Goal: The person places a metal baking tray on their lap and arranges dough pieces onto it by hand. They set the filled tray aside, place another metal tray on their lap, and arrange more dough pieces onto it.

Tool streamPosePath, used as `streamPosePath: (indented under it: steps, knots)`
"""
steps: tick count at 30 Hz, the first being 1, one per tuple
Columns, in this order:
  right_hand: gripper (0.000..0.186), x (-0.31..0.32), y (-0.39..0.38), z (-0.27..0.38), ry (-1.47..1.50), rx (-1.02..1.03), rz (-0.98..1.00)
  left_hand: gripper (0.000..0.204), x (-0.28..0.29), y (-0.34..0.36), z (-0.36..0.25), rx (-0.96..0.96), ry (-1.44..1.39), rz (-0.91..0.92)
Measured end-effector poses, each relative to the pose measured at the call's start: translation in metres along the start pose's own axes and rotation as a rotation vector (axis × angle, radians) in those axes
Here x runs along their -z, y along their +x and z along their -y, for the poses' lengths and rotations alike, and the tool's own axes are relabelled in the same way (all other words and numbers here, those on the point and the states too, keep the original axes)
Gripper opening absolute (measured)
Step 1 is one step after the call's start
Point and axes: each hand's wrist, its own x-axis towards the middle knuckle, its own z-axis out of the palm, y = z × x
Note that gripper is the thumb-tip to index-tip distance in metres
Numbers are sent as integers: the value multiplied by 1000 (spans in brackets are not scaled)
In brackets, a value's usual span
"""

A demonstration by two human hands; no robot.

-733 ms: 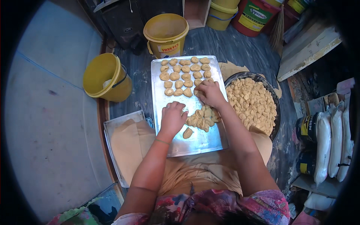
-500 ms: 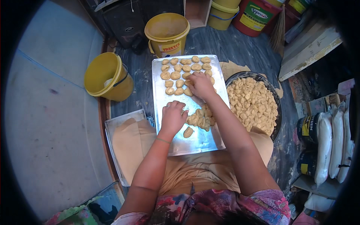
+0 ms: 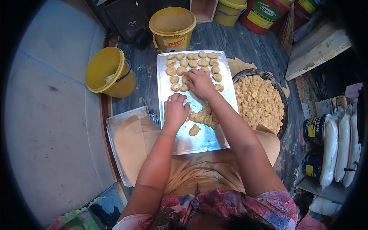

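Observation:
A shiny metal tray lies across my lap, with rows of small round dough pieces on its far half. My right hand reaches over these rows, its fingers and thumb around one dough piece; the hand hides several others. Lower on the tray, my left hand rests with fingers forward and thumb apart, nothing visible in it. Between my forearms sits a loose heap of dough pieces, partly covered by my right arm. A single dough piece lies nearer to me.
A round dark pan full of dough pieces stands at the right. Yellow buckets stand beyond the tray and to its left. Another metal tray lies by my left leg. White packages stand at far right.
My right hand has shifted slightly left across the rows, now at a dough piece further left. The left hand stays at about the same part of the tray. The whole view has shifted slightly.

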Motion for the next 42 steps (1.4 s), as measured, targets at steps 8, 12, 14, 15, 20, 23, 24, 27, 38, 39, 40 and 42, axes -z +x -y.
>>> streamPosePath:
  steps: [8, 12, 14, 15, 20, 23, 24, 27, 38, 39, 40, 42]
  knots:
    - [20, -9, 5, 18, -89, -167, -59, 39, -2, -2, 15, 50, -16, -67]
    - [20, -10, -10, 20, -9, -56, 84, 40, 2, -2, 20, 43, -17, -31]
    - [20, -8, -18, 20, -102, 31, 126, 41, 7, -1, 19, 47, -29, 17]
    - [21, -6, -21, 19, -107, 20, 75, 41, 9, -1, 18, 68, -66, 60]
    - [27, 21, -45, 42, 56, -57, 3, 44, 23, -10, 31, 29, -84, 249]
    - [39, 12, -71, 50, 315, -187, 434, 48, 26, -15, 20, 81, -194, 301]
    - [39, 10, -75, 47, 310, -194, 430, 49, 25, -16, 14, 122, -219, 299]
    - [32, 12, -77, 50, 281, -237, 364, 49, 16, -27, 15, 100, -275, 274]
    - [26, -2, -64, 47, 532, -534, -148, 19, 9, -19, 34, 136, -178, -134]
    - [28, -3, -67, 45, 520, -568, -93, 20, 6, -15, 34, 144, -188, -220]
    - [28, -2, -68, 47, 522, -574, -91, 20, 6, -13, 35, 155, -196, -308]
    - [31, 2, -72, 50, 361, -444, 4, 26, 5, -9, 38, 189, -245, -275]
